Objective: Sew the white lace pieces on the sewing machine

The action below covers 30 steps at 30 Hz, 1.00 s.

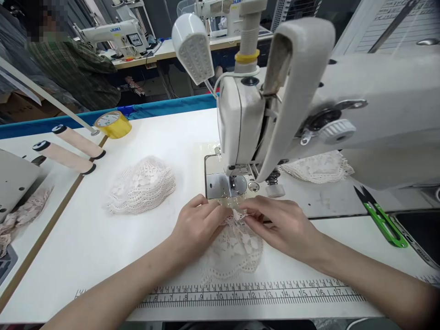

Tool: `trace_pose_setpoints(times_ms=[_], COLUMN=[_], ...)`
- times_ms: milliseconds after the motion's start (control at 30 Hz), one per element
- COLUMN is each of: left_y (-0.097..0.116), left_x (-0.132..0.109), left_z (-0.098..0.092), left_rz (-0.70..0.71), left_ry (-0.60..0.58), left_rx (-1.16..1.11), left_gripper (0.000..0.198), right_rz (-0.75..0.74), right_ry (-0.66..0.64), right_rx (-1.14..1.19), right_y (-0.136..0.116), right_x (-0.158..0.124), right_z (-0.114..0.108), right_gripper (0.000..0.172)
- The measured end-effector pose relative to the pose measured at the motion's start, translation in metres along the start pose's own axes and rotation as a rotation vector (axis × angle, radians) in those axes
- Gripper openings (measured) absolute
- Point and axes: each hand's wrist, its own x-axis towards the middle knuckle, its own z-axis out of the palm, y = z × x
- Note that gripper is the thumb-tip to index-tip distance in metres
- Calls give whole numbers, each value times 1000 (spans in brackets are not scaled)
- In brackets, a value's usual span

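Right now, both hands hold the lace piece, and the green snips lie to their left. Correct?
No: in the head view, the green snips lie to the right. The left hand and right hand do hold the lace piece.

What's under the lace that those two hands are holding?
White table shows around the lace, which the left hand and right hand hold near its far end. Whatever lies directly beneath is covered, so I can't tell.
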Motion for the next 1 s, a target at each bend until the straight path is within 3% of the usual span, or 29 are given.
trace_pose_setpoints(times_ms=[200, 700, 800, 1000], left_y=[2, 7, 8, 16], left_x=[0, -5, -4, -1], left_z=[-1, 0, -1, -7], left_rz=[7, -46, -30, 0], left_ry=[10, 70, 62, 57], left_rx=[4, -49, -71, -131], left_gripper=[13, 7, 15, 20], right_rz=[-103, -223, -361, -713], right_ry=[-25, 27, 70, 89], right_rx=[-138, -161, -270, -523], right_y=[-2, -2, -2, -17], right_x=[-1, -2, -3, 3], right_z=[0, 1, -5, -20], right_gripper=[15, 20, 25, 17])
